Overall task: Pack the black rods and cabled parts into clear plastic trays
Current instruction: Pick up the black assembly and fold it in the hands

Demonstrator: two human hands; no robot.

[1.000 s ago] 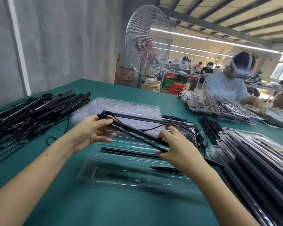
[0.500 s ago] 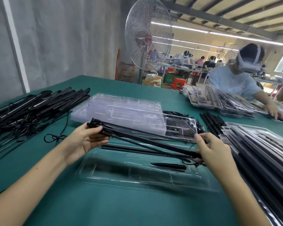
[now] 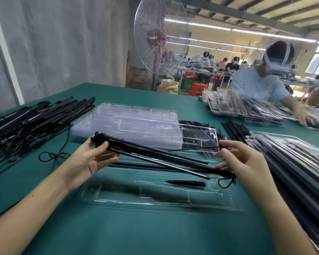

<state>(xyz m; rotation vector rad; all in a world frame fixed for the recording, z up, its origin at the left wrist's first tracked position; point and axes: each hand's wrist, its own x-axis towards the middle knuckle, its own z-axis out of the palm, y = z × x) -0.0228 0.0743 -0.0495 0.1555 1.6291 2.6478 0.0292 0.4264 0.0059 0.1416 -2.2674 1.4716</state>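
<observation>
A pile of black rods with cables (image 3: 35,118) lies at the far left of the green surface (image 3: 136,232), and a loose cable loop (image 3: 53,155) trails from it toward the middle. Just right of the pile sits a stack of clear trays (image 3: 129,124). The left hand (image 3: 88,161) grips the left end of a bundle of black rods (image 3: 155,157), with fingers and thumb curled round it. The bundle slants down to the right, held above an open clear tray (image 3: 155,197) that lies on the surface near the person. A short black part (image 3: 185,184) rests in one pocket of this tray, and a single rod (image 3: 136,165) lies along its far side. The right hand (image 3: 241,161) holds the bundle's right end with its lower fingers, while thumb and forefinger pinch a thin cable (image 3: 191,149) running from the bundle. Further right are loose black rods (image 3: 236,129) and a stack of filled trays (image 3: 293,162). Across the surface another person (image 3: 260,87) handles trays, and a standing fan (image 3: 160,35) rises behind.
</observation>
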